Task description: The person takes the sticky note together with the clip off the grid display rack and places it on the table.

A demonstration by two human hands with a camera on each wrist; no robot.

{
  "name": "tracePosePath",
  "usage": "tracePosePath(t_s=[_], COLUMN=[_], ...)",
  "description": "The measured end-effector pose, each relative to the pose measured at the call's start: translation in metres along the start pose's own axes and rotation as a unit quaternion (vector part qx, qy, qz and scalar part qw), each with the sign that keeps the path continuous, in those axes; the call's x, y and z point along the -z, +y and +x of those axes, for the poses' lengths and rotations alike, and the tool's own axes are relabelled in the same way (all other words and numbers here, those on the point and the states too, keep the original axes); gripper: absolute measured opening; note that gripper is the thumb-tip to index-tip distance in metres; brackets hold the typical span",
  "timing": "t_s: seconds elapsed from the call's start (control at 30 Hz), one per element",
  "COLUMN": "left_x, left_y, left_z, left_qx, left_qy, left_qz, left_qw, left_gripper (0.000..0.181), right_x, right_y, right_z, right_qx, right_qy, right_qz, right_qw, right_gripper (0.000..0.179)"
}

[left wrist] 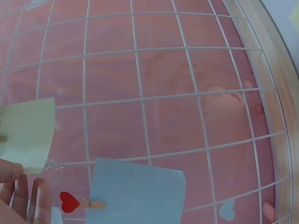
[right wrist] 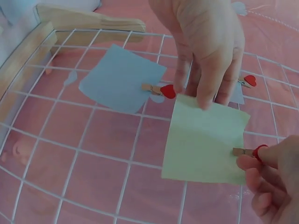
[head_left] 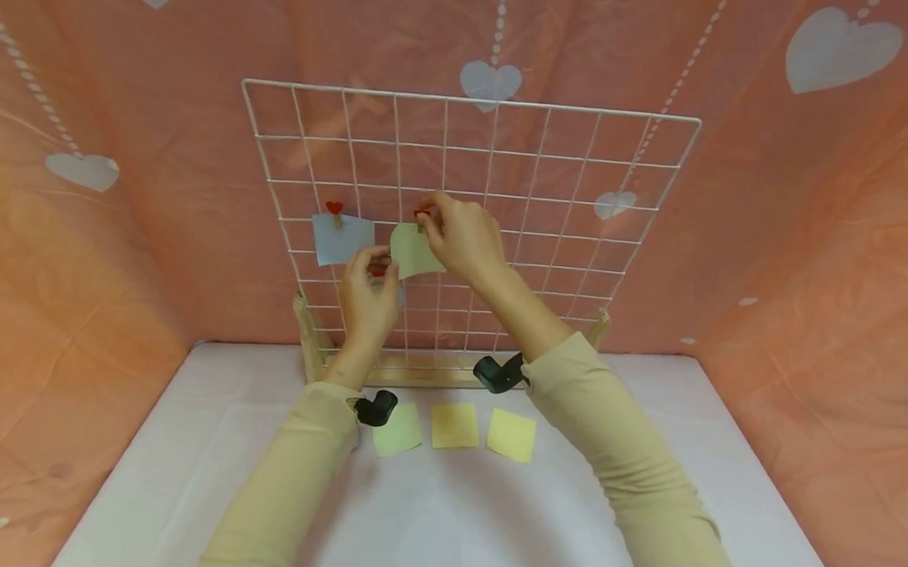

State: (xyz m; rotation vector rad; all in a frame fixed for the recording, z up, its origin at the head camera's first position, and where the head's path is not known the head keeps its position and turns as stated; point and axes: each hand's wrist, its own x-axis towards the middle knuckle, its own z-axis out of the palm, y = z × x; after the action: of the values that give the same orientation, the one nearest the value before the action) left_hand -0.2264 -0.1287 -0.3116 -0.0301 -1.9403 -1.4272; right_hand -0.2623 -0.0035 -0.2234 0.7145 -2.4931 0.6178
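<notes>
A pale green sticky note (head_left: 415, 253) lies against the white wire grid (head_left: 523, 231). My left hand (head_left: 369, 300) pinches its left edge, thumb in front, as the left wrist view shows. With finger and thumb my right hand (head_left: 469, 237) grips a small wooden clothespin (right wrist: 241, 151) with a red heart, at the note's top edge. Left of it a blue sticky note (head_left: 345, 240) hangs from the grid by another red-heart clothespin (head_left: 335, 212). Behind my left hand another red-heart clothespin (right wrist: 248, 81) holds a light blue note (right wrist: 237, 94), mostly hidden.
The grid stands upright in a wooden base (head_left: 427, 376) on the white table (head_left: 432, 526). Before it lie a green note (head_left: 397, 431), an orange-yellow note (head_left: 455, 425) and a yellow note (head_left: 512, 436). Pink cloth (head_left: 198, 267) with white hearts hangs behind and beside.
</notes>
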Motion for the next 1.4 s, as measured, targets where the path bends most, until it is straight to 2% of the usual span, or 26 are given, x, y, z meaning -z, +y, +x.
tracePosePath(t_s=[0.1, 0.23, 0.4, 0.5, 0.63, 0.83, 1.0, 1.13, 1.3, 1.4], left_x=[0.001, 0.002, 0.004, 0.005, 0.01, 0.018, 0.026, 0.033, 0.039, 0.042], left_y=[0.002, 0.005, 0.002, -0.001, -0.004, -0.01, -0.019, -0.03, -0.042, -0.046], left_z=[0.001, 0.002, -0.001, -0.005, -0.011, -0.024, -0.039, -0.052, -0.063, -0.068], left_qx=[0.001, 0.009, 0.04, 0.056, 0.067, 0.081, 0.101, 0.114, 0.108, 0.11], left_qy=[0.011, 0.009, -0.003, -0.008, -0.007, -0.012, -0.022, -0.025, -0.022, -0.03], left_qz=[-0.003, -0.01, -0.028, -0.04, -0.034, -0.05, -0.05, -0.023, 0.015, 0.031], left_qw=[0.9999, 0.9999, 0.9988, 0.9976, 0.9972, 0.9954, 0.9933, 0.9929, 0.9938, 0.993], left_gripper=[0.019, 0.019, 0.019, 0.018, 0.018, 0.02, 0.02, 0.019, 0.019, 0.019], right_x=[0.002, 0.002, 0.0, -0.002, -0.006, -0.011, -0.01, -0.012, -0.015, -0.016], right_y=[-0.002, -0.001, 0.003, 0.008, 0.015, 0.034, 0.056, 0.074, 0.089, 0.097], right_z=[0.001, 0.0, -0.005, -0.01, -0.018, -0.035, -0.056, -0.073, -0.09, -0.1], right_qx=[0.005, 0.007, 0.01, 0.007, -0.01, -0.023, -0.047, -0.074, -0.105, -0.115], right_qy=[0.006, 0.024, 0.065, 0.085, 0.091, 0.123, 0.12, 0.105, 0.089, 0.083], right_qz=[-0.008, -0.003, 0.066, 0.115, 0.17, 0.266, 0.29, 0.288, 0.278, 0.28], right_qw=[0.9999, 0.9997, 0.9956, 0.9897, 0.9811, 0.9559, 0.9485, 0.9489, 0.9508, 0.9497], right_gripper=[0.018, 0.013, 0.01, 0.009, 0.011, 0.014, 0.017, 0.018, 0.02, 0.021])
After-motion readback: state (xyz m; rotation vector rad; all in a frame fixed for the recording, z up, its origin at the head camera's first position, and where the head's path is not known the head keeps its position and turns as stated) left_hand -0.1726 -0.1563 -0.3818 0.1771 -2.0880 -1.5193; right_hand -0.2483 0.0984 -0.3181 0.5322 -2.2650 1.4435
